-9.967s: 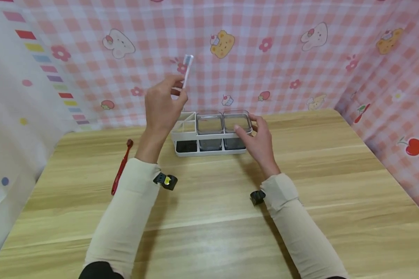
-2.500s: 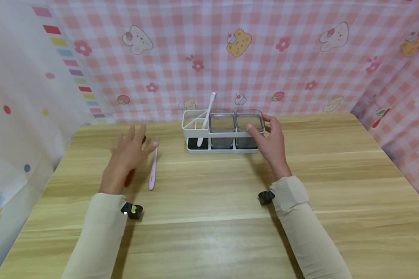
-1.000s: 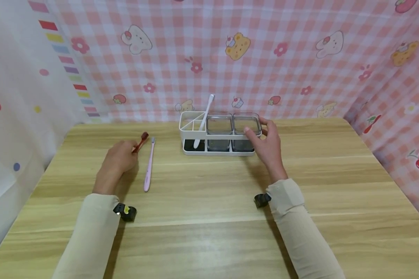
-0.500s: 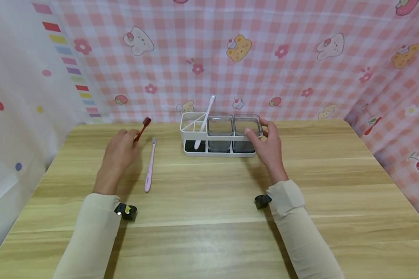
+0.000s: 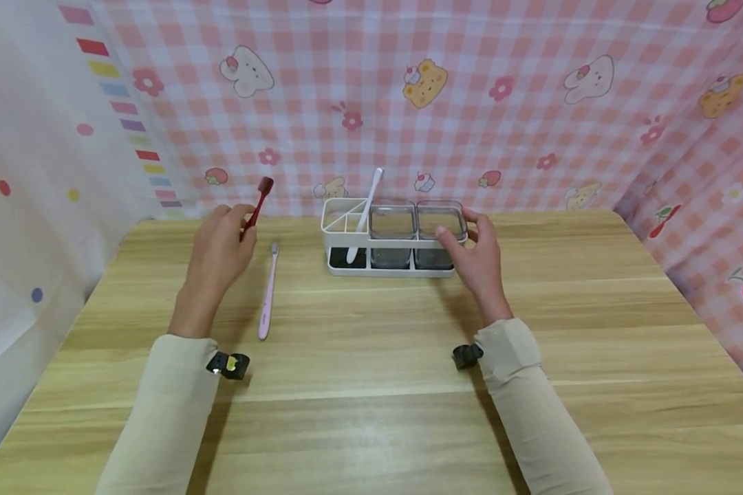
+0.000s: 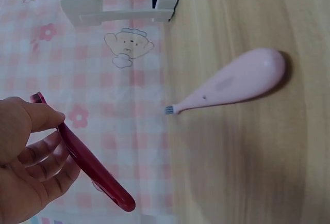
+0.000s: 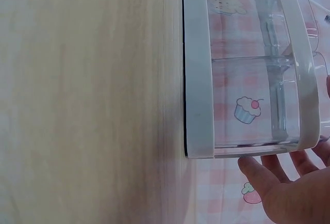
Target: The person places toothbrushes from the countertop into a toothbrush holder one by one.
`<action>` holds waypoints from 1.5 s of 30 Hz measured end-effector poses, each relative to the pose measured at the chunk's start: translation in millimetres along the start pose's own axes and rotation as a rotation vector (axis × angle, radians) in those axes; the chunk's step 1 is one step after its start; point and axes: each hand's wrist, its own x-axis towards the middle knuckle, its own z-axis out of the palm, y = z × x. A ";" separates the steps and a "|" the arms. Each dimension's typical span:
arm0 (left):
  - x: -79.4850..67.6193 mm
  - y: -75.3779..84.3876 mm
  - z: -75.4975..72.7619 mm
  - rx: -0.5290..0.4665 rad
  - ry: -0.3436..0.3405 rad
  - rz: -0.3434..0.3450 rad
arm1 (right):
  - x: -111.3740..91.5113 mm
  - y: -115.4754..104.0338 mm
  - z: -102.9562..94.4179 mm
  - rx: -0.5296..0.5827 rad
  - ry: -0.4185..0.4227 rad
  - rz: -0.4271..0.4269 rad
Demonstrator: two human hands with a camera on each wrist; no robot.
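My left hand pinches a red toothbrush between thumb and fingers, raised over the left of the table with the head up. In the left wrist view its thick handle slants out below the thumb. A pink toothbrush lies on the wood just right of that hand, grey bristles pointing to the back. At the table's rear stands a white toothbrush holder; a white toothbrush leans in its divided left section. My right hand grips the holder's right end, thumb at the front rim, fingers around the side.
Two clear cups sit side by side in the holder's middle and right sections. Behind the wooden table hangs a pink checked cloth, close behind the holder. A pale curtain borders the left side.
The white toothbrush, in my left hand ten seconds ago, now stands in the holder. My left hand has since picked up the red toothbrush and lifted it. The right hand stays at the holder.
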 end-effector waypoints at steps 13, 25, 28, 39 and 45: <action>10.9 16.8 -5.1 -0.115 0.009 0.039 | 0.6 1.0 0.0 -0.008 0.000 -0.006; 20.4 32.6 -6.1 -0.122 -0.027 0.081 | 0.8 2.3 -0.1 -0.008 -0.004 -0.001; 24.3 37.1 -5.5 -0.122 -0.032 0.103 | 0.8 2.7 -0.3 -0.010 -0.003 -0.007; 34.9 54.4 0.0 -0.122 -0.072 0.166 | 0.2 2.8 -0.1 -0.008 -0.010 -0.008; 38.6 65.2 2.0 -0.120 -0.079 0.226 | 0.6 3.8 -0.4 -0.008 -0.005 -0.018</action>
